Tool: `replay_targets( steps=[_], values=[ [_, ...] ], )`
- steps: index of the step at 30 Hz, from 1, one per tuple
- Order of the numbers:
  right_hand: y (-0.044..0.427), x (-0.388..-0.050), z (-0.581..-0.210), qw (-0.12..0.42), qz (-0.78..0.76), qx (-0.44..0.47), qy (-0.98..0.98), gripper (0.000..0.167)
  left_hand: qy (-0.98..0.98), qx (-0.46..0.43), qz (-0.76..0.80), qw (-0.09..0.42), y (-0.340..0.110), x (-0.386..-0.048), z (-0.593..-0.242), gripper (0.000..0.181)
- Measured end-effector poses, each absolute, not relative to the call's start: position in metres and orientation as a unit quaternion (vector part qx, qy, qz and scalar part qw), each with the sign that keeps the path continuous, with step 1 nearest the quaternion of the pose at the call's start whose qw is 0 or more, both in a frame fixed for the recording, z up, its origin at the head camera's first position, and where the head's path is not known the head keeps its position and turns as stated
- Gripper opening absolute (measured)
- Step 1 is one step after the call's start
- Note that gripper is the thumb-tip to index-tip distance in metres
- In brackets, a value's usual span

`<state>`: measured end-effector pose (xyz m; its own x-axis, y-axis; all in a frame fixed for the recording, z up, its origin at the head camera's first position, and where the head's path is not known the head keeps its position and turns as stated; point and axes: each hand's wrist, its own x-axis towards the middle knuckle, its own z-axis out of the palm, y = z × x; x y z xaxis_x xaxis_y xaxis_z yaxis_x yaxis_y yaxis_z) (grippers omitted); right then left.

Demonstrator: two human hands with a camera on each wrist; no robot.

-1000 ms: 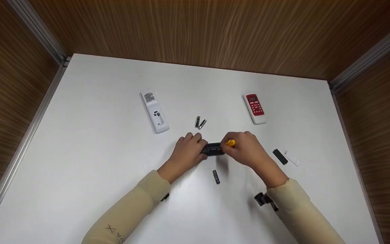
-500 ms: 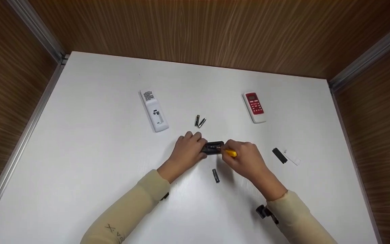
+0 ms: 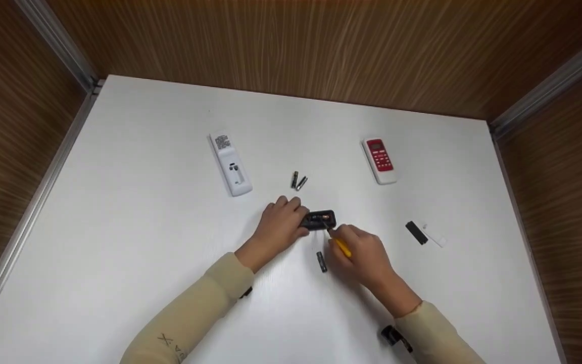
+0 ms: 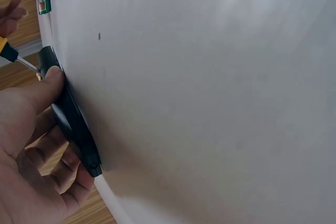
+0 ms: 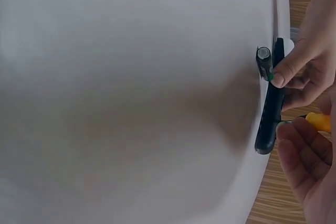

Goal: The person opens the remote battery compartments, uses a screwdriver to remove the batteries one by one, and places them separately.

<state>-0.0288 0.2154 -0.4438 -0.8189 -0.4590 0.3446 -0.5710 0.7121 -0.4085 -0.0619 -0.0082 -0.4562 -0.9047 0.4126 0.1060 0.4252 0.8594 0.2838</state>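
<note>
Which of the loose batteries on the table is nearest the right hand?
The single dark battery, lying alone between the right hand and left forearm. The other two batteries lie close together, beyond the black device.

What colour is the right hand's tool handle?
The handle is yellow with black near the shaft, best in the left wrist view.

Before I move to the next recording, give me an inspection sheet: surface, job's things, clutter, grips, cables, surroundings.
Surface: white tabletop.
Job's things: black remote, bay uncovered, apparently a battery inside; yellow-handled tool, tip at the bay.
Clutter: white remote, uncovered back up; red and white remote, keypad up; two batteries; lone battery nearer the person; black piece and white piece, likely covers.
Grips: left grip holds the black remote; right grip holds the tool.
Cables: nothing seen.
Surroundings: wooden panels, metal framing.
</note>
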Motion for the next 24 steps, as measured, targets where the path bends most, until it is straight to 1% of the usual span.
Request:
replay_targets(
  steps=[6,10,13,17,24],
  values=[
    [0.216,-0.033,-0.443,0.090,0.342,0.234,-0.905,0.007,-0.962,-0.215,-0.167,0.010,-0.009,-0.064,-0.456,0.044],
    [0.216,-0.037,-0.440,0.104,0.350,0.234,-0.901,0.008,-0.960,-0.214,-0.180,0.007,-0.011,-0.066,-0.455,0.046],
    [0.216,-0.039,-0.439,0.109,0.353,0.235,-0.899,0.009,-0.958,-0.219,-0.183,0.014,-0.011,-0.065,-0.455,0.046],
    [0.216,-0.040,-0.437,0.102,0.354,0.229,-0.901,0.009,-0.957,-0.223,-0.182,0.026,-0.011,-0.064,-0.456,0.045],
    [0.218,-0.039,-0.437,0.092,0.355,0.207,-0.907,0.008,-0.958,-0.222,-0.179,0.031,-0.011,-0.064,-0.456,0.045]
  ],
)
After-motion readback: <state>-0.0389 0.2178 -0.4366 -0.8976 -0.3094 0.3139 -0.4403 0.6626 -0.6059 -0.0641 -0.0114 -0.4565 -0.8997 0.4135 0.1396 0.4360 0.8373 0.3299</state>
